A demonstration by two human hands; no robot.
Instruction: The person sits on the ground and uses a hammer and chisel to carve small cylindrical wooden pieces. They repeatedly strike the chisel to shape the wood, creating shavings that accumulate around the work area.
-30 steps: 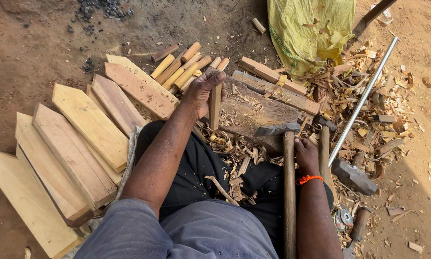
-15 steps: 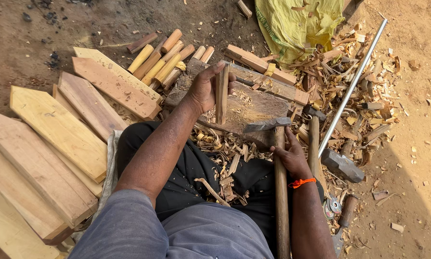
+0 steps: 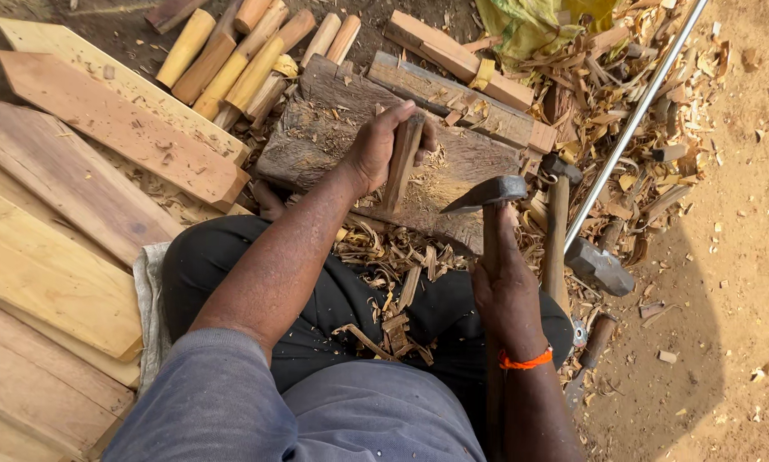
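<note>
Gripping a short wooden stick (image 3: 400, 164) upright on the worn chopping block (image 3: 316, 137), left hand (image 3: 383, 147) fingers wrapped fully round it. Right hand (image 3: 506, 291) closed tight on the wooden handle of an adze (image 3: 487, 193), blade just beside the stick. Rounded pegs (image 3: 230, 60) piled beyond block, planks (image 3: 76, 180) to the left, shavings (image 3: 393, 274) on lap.

A short, narrow, reddish-brown wooden stick (image 3: 399, 165) stands nearly upright, slightly tilted, with its lower end on a broad, weathered grey-brown wooden chopping block (image 3: 316, 128) strewn with shavings. A long-handled adze with a dark iron blade and pale wooden handle (image 3: 489, 224) is raised just right of the stick, its blade edge pointing left toward it.
</note>
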